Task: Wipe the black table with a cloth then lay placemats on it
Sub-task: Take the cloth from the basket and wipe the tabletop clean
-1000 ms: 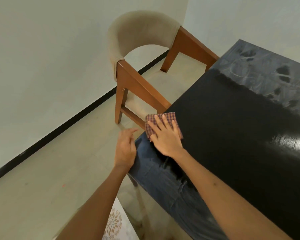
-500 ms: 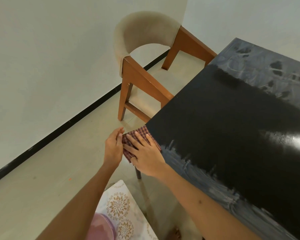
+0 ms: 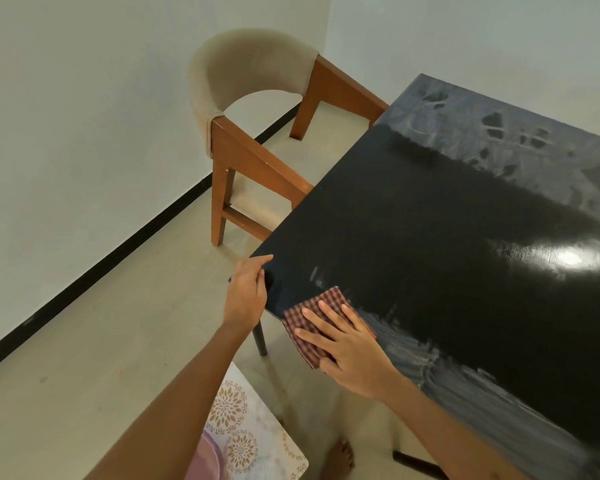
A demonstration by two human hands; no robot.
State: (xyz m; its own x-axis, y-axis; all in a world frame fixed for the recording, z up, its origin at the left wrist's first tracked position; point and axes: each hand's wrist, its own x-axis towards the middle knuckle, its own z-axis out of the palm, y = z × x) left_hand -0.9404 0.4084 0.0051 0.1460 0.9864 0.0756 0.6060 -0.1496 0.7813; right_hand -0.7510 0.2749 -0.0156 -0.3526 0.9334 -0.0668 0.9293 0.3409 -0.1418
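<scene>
your right hand (image 3: 352,355) lies flat, fingers spread, pressing the folded red checked cloth (image 3: 314,320) onto the glossy black table (image 3: 447,237) at its near corner; dusty streaks lie rightward. your left hand (image 3: 246,296) grips the corner edge.

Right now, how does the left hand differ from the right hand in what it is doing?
The left hand holds the corner of the black table; the right hand lies on the checked cloth. The left hand's fingers curl over the edge; the right hand's fingers are spread flat. Both touch the table's near corner area.
</scene>
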